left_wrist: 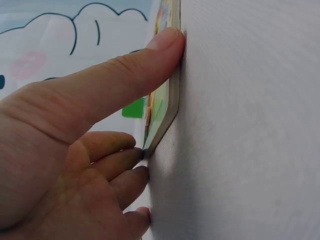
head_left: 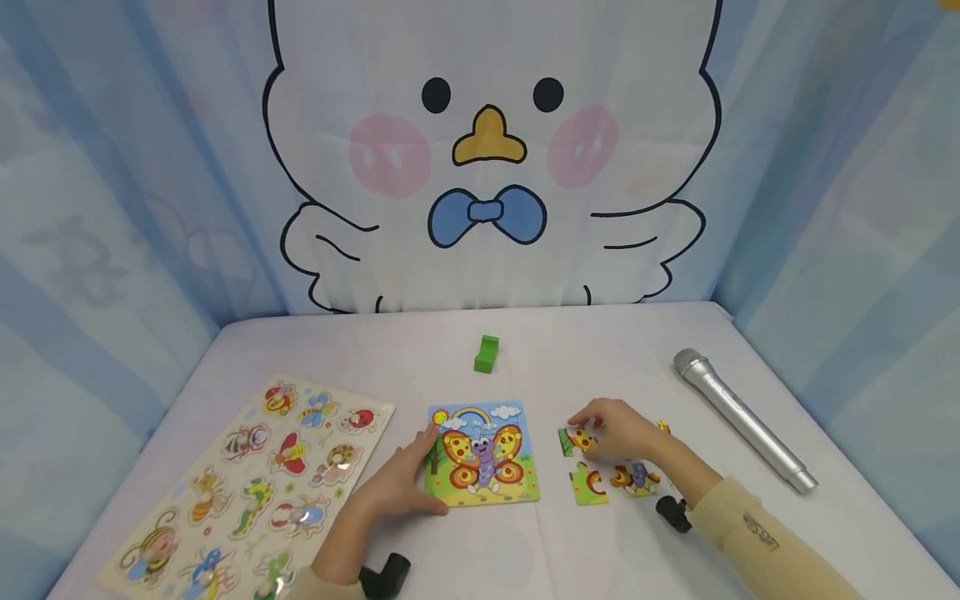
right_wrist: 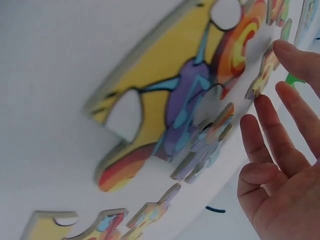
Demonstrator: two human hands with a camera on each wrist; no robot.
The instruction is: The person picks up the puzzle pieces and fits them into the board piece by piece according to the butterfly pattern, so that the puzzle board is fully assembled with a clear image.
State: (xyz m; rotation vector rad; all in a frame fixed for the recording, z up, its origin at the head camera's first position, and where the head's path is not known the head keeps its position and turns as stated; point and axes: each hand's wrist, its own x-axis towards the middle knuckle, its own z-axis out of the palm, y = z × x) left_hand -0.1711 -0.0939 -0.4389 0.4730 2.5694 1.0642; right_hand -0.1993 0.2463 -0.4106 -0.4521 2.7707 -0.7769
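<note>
A square butterfly picture board [head_left: 483,492] lies flat at the middle. My left hand [head_left: 397,483] rests against its left side, thumb on the bottom edge; in the left wrist view the left hand [left_wrist: 75,145] has its thumb along the board's edge [left_wrist: 173,95], fingers loosely extended. To the board's right, my right hand [head_left: 618,429] pinches a red-and-yellow puzzle piece [head_left: 581,438] between thumb and forefinger, low over the table. The right wrist view shows the right hand [right_wrist: 285,150] at that piece [right_wrist: 265,72], other fingers loosely bent. A yellow-purple piece [right_wrist: 172,95] lies nearer that camera.
Loose pieces, among them a green one [head_left: 587,487] and a purple-and-yellow one [head_left: 637,480], lie below my right hand. An insect picture board [head_left: 255,475] is at the left, a green block [head_left: 487,354] behind the butterfly board, a silver microphone [head_left: 746,421] at the right.
</note>
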